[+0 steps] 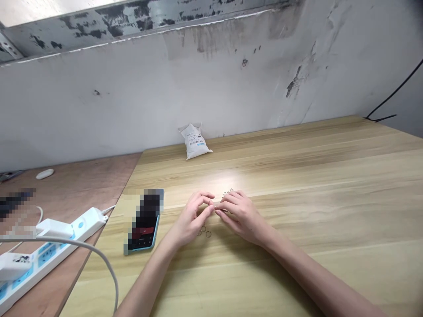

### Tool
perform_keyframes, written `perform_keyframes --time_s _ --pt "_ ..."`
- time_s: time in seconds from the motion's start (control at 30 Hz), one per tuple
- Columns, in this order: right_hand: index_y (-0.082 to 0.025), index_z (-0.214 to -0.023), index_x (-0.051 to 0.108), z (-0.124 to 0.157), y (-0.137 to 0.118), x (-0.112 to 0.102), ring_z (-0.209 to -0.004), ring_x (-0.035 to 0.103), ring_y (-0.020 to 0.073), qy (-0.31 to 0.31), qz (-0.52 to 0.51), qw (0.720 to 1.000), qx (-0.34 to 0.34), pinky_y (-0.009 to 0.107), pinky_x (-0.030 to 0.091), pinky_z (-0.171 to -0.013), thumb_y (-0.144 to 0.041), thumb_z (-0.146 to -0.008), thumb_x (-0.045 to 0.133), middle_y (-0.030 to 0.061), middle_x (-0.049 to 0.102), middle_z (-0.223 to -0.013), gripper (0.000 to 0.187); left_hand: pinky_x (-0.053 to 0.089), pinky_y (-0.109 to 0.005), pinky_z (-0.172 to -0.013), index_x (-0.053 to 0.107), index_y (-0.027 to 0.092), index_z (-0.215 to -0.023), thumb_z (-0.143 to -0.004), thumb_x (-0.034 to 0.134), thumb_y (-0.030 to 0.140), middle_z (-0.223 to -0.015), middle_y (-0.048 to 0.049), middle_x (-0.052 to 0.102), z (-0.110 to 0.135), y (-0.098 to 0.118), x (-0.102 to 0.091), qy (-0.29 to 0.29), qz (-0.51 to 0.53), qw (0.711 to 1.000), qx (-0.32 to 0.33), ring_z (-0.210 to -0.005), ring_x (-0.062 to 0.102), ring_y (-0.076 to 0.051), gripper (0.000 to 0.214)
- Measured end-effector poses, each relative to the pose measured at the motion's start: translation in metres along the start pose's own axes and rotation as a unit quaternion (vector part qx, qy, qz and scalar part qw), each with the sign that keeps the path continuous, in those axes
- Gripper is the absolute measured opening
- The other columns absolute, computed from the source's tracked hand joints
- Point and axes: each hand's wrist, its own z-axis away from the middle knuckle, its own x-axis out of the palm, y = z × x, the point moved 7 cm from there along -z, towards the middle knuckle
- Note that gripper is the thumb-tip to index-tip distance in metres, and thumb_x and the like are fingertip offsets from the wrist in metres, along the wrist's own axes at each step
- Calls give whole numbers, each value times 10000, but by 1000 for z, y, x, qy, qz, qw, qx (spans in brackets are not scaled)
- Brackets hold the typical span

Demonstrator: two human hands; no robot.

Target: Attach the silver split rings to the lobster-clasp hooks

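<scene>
As left hand [193,219] and right hand [241,215] curl together, both grips pinch something [220,210] too small to tell.

- Your left hand [191,219] and right hand [239,215] meet fingertip to fingertip over the middle of the wooden tabletop [313,176].
- Metal rings [204,231] lie on the tabletop just before your left hand; further rings [228,192] lie just behind your right hand.
- A phone [144,229] lies on the tabletop, left of your left hand.
- A sealed bag [194,141] sits well behind your hands, against the wall [231,88].
- A power strip [49,251] lies on the plywood board [76,185] left of the tabletop.
- A cable [386,99] runs down the wall on your right, ending at the tabletop's far corner.
</scene>
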Motion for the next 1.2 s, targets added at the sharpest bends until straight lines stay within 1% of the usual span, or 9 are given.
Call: perform_keyframes --time_s 0.17,0.27,0.37,0.53,0.67,0.83,0.93,1.07,1.2 --pt "-209 -913 607 0 2 -3 -745 497 169 -3 -92 994 53 331 350 -759 -247 -1009 416 19 615 -770 217 472 -378 -983 652 209 -952 -965 492 355 -1220 -97 580 0 5 0 -8 50 999 9 -1195 536 -237 217" --pt "-219 -917 599 1 3 0 -749 504 168 -19 -160 984 79 330 367 -769 -279 -1024 377 10 603 -766 254 425 -412 -1045 672 214 -921 -951 522 327 -1215 -91 585 0 11 -2 -11 30 999 27 -1192 544 -235 191" --pt "-213 -866 579 2 5 5 -761 511 168 -35 -191 976 97 328 384 -775 -313 -1028 363 11 587 -765 288 392 -431 -1079 681 224 -891 -925 569 283 -1204 -77 591 1 15 -4 2 -12 999 41 -1192 543 -231 131" --pt "-207 -767 526 3 7 6 -735 493 171 -50 -163 979 114 333 399 -748 -334 -1020 345 15 566 -734 336 417 -417 -1053 682 225 -870 -894 606 232 -1177 -72 609 2 19 -4 20 -63 995 78 -1194 542 -232 81" --pt "-208 -715 484 2 4 4 -696 478 163 -57 -142 983 99 329 410 -726 -301 -1006 345 -1 519 -685 335 429 -416 -1031 666 222 -836 -887 595 194 -1155 -67 622 3 20 -2 27 -91 989 110 -1193 536 -232 91" --pt "-210 -731 506 2 3 6 -703 480 161 -68 -132 986 77 326 425 -741 -270 -1001 364 -9 519 -665 311 433 -412 -1022 626 215 -772 -845 614 159 -1148 -57 631 3 21 -1 34 -105 988 110 -1191 532 -235 93" --pt "-205 -705 504 2 3 8 -689 482 155 -73 -143 982 94 317 430 -727 -304 -1010 372 -8 528 -664 347 439 -397 -1003 610 211 -743 -812 609 120 -1131 -46 633 4 24 -4 63 -132 983 114 -1161 545 -230 115" --pt "-197 -701 532 3 2 10 -705 522 146 -84 -225 959 150 305 436 -729 -387 -1004 414 0 582 -726 377 443 -412 -976 629 212 -759 -803 608 121 -1111 -53 633 8 33 -12 141 -209 956 151 -1122 550 -244 103" --pt "-186 -693 568 3 5 18 -719 552 147 -95 -386 894 205 289 440 -712 -447 -979 452 9 604 -743 403 443 -412 -946 650 219 -793 -835 611 143 -1112 -62 649 11 40 -12 168 -295 918 205 -1139 549 -261 95"
